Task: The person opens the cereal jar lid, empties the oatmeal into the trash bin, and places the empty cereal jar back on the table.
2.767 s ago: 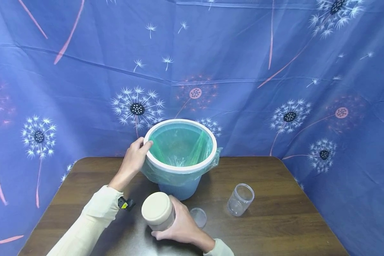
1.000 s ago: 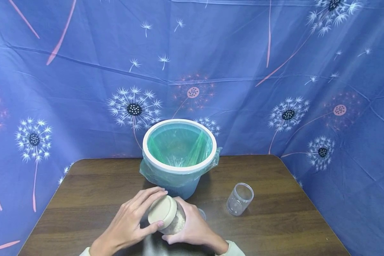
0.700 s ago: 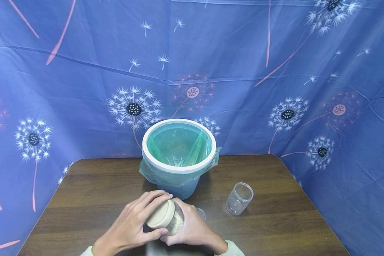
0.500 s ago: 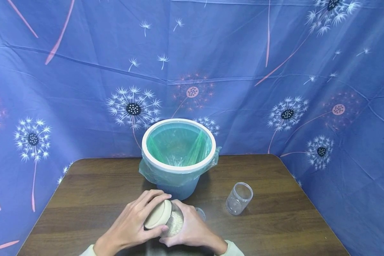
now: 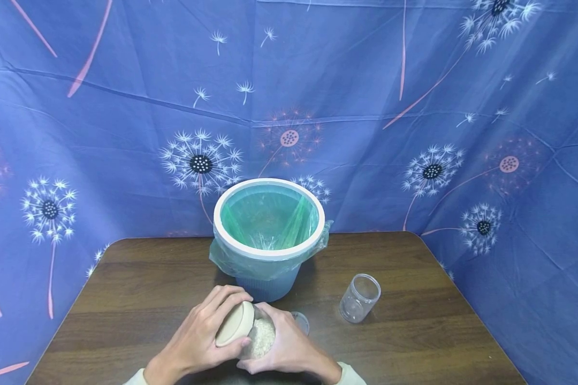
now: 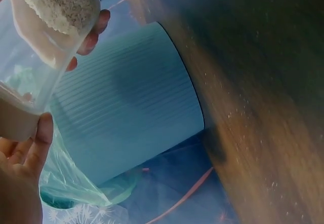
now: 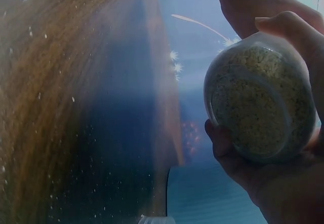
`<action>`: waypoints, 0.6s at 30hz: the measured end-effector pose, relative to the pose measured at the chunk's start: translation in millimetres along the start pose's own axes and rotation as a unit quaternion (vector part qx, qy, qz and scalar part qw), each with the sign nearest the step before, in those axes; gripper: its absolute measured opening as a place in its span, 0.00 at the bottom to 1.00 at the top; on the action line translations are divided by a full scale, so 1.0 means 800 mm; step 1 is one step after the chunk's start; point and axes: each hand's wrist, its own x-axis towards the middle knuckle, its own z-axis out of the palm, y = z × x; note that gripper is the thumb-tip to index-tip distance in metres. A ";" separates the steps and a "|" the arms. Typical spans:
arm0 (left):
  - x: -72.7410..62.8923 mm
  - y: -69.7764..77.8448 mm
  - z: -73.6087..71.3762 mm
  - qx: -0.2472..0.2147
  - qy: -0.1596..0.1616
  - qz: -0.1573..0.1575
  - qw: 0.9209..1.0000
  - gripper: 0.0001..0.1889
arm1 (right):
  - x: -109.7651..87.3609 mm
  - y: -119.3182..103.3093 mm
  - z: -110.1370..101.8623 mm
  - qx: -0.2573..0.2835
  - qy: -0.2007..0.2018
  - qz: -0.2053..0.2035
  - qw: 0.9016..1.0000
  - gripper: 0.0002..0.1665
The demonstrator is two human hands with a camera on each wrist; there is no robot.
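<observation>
My right hand (image 5: 291,342) grips a clear jar (image 7: 259,110) partly filled with pale, rice-like grains, its fingers and thumb wrapped round the side. The jar is tilted over, its mouth toward the left. My left hand (image 5: 197,334) holds the cream lid (image 5: 235,324) at that end, thumb on the near edge and fingers over the far edge. In the left wrist view the lid (image 6: 19,120) sits right at the jar's mouth, and the grains lie toward the jar's base. Both hands are above the table in front of the bin.
A blue bin (image 5: 270,289) with a white rim and a green-tinted plastic liner (image 5: 223,262) stands just beyond my hands. An uncapped clear jar (image 5: 360,299) stands to the right. A clear round disc (image 5: 301,322) lies on the wooden table (image 5: 404,342), partly behind my right hand.
My left hand has left the bin's rim and taken hold of the lid. The jar has tipped leftward, and more grains show past the lid, which has turned and shifted slightly left.
</observation>
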 end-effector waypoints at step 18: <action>0.003 0.023 0.024 -0.177 0.070 -0.070 0.979 0.32 | 0.000 -0.003 0.009 0.018 0.026 -0.031 0.999 0.47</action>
